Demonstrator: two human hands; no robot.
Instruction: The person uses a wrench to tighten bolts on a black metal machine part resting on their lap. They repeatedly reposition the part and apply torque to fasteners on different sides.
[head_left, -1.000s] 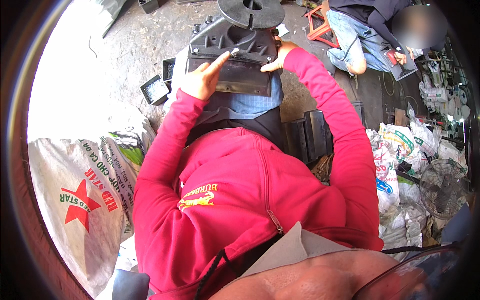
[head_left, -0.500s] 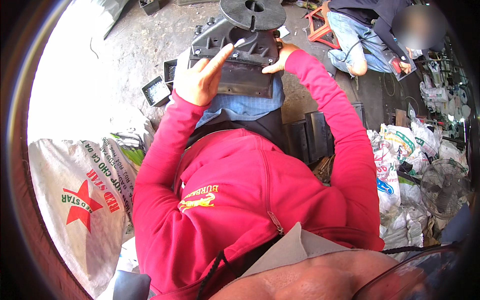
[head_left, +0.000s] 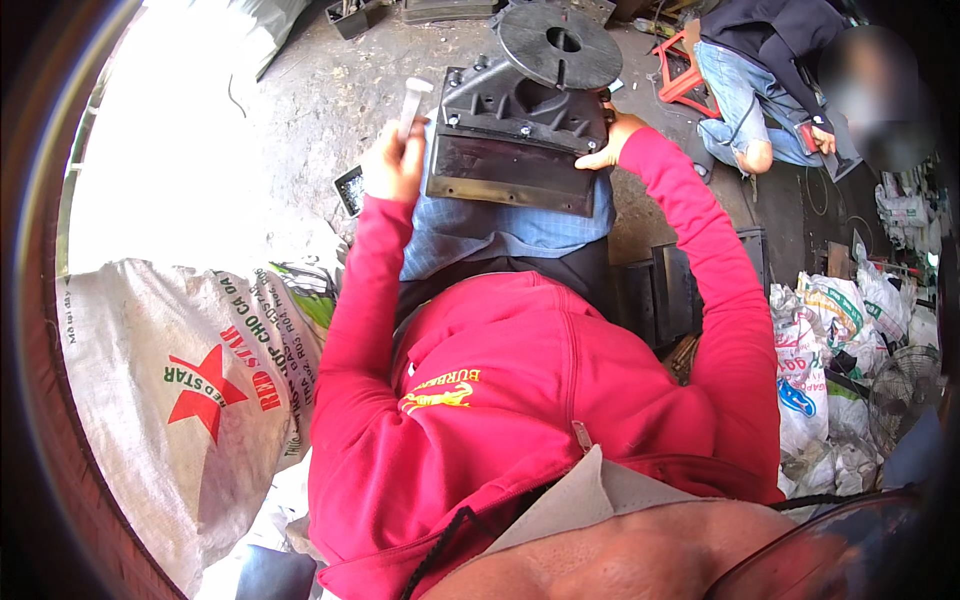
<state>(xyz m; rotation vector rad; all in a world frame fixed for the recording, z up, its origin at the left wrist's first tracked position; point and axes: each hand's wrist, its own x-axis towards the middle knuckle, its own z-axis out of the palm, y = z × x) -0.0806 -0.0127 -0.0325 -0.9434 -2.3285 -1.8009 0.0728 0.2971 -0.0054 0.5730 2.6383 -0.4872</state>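
A black moulded part (head_left: 530, 120) with a round slotted disc (head_left: 560, 48) and several bright screws lies across my lap, on light blue cloth (head_left: 500, 225). My right hand (head_left: 615, 143) grips its right edge, with the thumb on the front face and the other fingers partly hidden behind. Just left of the part, my left hand (head_left: 393, 165) is closed around a pale, thin tool (head_left: 411, 107) with a short crosswise end. The tool points up and away, apart from the part; its exact kind is unclear.
Small black boxes (head_left: 349, 190) of bits stand at left. A large white sack (head_left: 180, 400) lies near left. Black panels (head_left: 680, 280), printed sacks (head_left: 830, 310) and a wire fan (head_left: 905, 395) sit at right. Far right, a person (head_left: 750, 90) works beside a red stool (head_left: 685, 80).
My left hand and the tool have moved off the front of the part, to its left side. My right hand keeps its grip. The whole view has shifted somewhat.
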